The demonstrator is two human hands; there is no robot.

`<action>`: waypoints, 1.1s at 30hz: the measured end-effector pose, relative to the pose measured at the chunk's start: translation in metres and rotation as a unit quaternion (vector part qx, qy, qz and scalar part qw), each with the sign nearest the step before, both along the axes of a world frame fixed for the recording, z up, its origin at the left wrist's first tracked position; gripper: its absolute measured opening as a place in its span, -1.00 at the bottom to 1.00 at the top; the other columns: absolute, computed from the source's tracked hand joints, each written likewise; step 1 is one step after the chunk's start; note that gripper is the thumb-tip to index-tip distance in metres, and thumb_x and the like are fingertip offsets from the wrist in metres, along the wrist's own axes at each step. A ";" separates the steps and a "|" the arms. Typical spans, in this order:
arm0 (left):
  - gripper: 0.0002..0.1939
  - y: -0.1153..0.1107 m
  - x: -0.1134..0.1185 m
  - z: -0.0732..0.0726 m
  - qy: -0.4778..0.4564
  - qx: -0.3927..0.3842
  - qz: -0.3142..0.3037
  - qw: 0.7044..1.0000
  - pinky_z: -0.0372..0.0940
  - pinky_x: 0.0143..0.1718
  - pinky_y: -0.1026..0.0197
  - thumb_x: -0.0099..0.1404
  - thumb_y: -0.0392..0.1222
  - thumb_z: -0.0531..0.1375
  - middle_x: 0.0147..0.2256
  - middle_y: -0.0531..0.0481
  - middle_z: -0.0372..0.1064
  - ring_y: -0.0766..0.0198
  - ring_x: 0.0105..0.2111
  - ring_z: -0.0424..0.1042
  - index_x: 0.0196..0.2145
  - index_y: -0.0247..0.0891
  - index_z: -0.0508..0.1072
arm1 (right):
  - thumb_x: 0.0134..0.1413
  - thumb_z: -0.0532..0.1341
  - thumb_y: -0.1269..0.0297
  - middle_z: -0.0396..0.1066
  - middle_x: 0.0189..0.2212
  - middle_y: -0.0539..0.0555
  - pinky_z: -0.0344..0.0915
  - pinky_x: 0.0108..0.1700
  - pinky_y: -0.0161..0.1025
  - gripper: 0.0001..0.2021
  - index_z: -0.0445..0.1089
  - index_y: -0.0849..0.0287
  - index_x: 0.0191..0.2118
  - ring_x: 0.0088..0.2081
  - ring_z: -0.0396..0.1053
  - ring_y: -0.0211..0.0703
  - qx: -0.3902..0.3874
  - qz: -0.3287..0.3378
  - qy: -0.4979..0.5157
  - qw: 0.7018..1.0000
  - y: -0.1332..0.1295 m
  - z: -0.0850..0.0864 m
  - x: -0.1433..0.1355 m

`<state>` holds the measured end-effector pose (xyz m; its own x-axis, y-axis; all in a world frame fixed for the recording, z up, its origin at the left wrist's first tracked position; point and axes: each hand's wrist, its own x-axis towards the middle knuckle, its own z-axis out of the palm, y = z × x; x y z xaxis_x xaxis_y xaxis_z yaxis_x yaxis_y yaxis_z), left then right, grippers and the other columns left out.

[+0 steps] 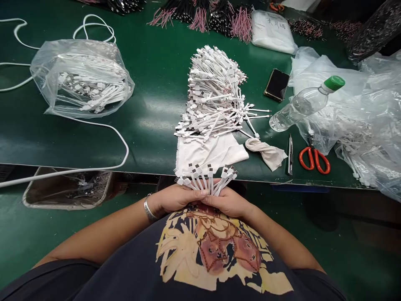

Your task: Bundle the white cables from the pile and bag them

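Close to my body, at the table's front edge, my left hand (180,196) and my right hand (230,201) meet with thumbs together. Both are closed on one fanned bunch of short white USB cables (210,177), whose metal plugs point up and away from me. The lower ends of the bunch are hidden behind my fingers. Just beyond lies a white cloth (209,151) on the green table. A large pile of similar white USB cables (214,96) rests partly on that cloth, with a few strays at its right side.
At left sits a clear plastic bag of cables (84,79) beside a long white cord (120,140). Toward the right are a twisted cloth (266,152), a utility knife (290,154), red-handled scissors (314,160), a water bottle (300,106) and a phone (277,85). Below stands a bin (40,200).
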<state>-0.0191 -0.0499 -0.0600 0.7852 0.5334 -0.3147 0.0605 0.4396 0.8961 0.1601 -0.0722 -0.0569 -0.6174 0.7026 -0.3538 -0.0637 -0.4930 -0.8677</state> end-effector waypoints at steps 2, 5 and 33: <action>-0.63 0.000 0.000 0.003 0.028 -0.006 0.004 1.000 0.02 0.15 0.12 0.26 0.06 0.10 -0.22 -0.04 0.49 0.17 -0.04 0.34 -0.21 -0.26 0.52 | -0.03 0.28 0.03 0.50 -0.24 0.09 0.27 0.01 -0.10 -0.61 0.47 0.19 -0.13 -0.19 0.43 -0.12 -0.003 0.002 0.002 1.000 -0.001 -0.002 0.001; -0.56 -0.002 -0.002 0.007 0.107 -0.025 0.012 0.994 0.20 -0.13 0.17 0.20 0.14 0.12 -0.52 0.03 0.37 0.25 -0.37 0.33 -0.56 -0.30 0.44 | -0.03 0.28 0.02 0.50 -0.31 0.09 0.30 -0.04 -0.13 -0.62 0.49 0.23 -0.20 -0.23 0.43 -0.13 -0.027 0.012 0.008 1.000 -0.002 -0.006 0.003; -0.58 -0.008 -0.004 0.010 0.000 -0.107 0.012 0.994 0.17 -0.33 0.25 0.21 0.07 0.16 -0.57 0.11 0.23 0.35 -0.49 0.23 -0.11 -0.29 0.44 | 0.14 0.11 -0.03 0.50 -0.34 0.14 0.34 -0.21 -0.21 -0.56 0.52 0.28 -0.25 -0.33 0.42 -0.17 -0.008 0.068 -0.030 0.997 -0.006 0.005 0.006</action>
